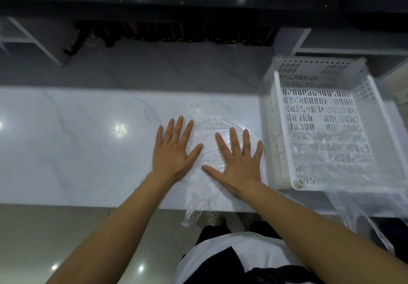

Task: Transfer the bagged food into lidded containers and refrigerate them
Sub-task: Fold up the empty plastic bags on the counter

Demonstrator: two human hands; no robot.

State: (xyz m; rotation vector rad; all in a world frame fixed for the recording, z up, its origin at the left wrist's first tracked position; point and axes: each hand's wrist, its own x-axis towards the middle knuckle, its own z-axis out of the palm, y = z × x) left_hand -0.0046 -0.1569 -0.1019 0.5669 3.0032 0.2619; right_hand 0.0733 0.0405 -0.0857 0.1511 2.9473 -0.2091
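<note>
An empty clear plastic bag lies flat on the white marble counter, its lower end hanging over the front edge. My left hand presses flat on the bag's left side, fingers spread. My right hand rests palm down on its right side, fingers spread too. Neither hand grips anything. No food and no lidded containers are in view.
A white perforated plastic basket stands on the counter just right of my right hand, with more clear plastic lying in it and spilling over the front. Behind the counter run a grey surface and a row of dark bottles.
</note>
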